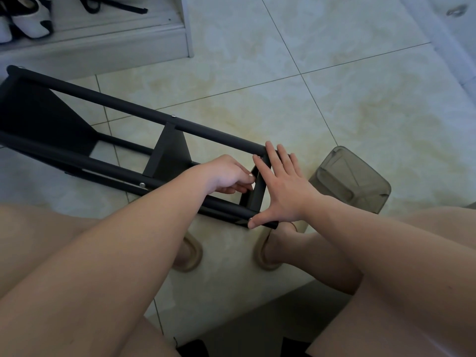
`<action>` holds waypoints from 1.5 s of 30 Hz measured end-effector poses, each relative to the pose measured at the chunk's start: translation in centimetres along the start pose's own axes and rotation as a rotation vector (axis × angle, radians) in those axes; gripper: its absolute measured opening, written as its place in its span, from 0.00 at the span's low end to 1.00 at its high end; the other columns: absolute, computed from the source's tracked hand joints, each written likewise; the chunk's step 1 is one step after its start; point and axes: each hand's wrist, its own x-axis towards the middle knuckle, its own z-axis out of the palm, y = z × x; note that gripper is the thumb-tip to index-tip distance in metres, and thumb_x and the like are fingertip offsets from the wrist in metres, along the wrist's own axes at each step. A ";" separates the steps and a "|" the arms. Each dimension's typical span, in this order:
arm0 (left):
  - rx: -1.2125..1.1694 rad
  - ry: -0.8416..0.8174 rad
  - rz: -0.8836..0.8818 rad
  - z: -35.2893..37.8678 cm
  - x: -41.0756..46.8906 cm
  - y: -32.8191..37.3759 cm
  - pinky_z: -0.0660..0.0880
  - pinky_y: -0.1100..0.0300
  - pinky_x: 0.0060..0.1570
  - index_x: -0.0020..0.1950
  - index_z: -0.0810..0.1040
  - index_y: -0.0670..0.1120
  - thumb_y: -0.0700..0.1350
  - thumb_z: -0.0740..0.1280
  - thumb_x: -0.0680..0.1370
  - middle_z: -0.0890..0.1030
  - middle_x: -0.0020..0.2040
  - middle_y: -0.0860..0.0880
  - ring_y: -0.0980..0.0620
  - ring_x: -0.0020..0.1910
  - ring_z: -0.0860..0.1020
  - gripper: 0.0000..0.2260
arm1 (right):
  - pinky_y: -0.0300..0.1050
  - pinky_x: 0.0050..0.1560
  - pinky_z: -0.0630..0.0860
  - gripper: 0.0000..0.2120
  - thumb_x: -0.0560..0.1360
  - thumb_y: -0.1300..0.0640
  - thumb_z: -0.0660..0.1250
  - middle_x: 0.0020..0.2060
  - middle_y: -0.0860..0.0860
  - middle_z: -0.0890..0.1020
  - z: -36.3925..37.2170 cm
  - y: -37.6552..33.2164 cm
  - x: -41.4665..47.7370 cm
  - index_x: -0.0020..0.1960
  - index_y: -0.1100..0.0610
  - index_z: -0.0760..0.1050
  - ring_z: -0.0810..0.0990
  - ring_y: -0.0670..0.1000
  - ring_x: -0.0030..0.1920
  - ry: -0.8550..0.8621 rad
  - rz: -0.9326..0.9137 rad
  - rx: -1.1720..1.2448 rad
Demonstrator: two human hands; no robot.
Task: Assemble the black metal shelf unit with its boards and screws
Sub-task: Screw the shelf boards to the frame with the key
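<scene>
Two hands on the near end of the black shelf frame (pixel 123 140), which lies on its side on the tiled floor (pixel 334 104). Your right hand (pixel 283 186) is spread flat against the end board (pixel 255 191), thumb on the lower tube. Your left hand (pixel 229 176) reaches inside, fingers curled, pinching something small at that board; can't tell what. Translucent bin (pixel 353 179) sits just right.
</scene>
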 end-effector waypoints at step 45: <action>0.332 -0.200 -0.019 -1.5 -0.5 0.7 0.75 0.59 0.46 0.50 0.80 0.47 0.46 0.63 0.83 0.87 0.44 0.55 0.60 0.44 0.84 0.07 | 0.60 0.78 0.32 0.72 0.53 0.14 0.59 0.78 0.56 0.27 0.4 0.1 0.1 0.82 0.51 0.34 0.26 0.61 0.78 0.010 -0.005 -0.005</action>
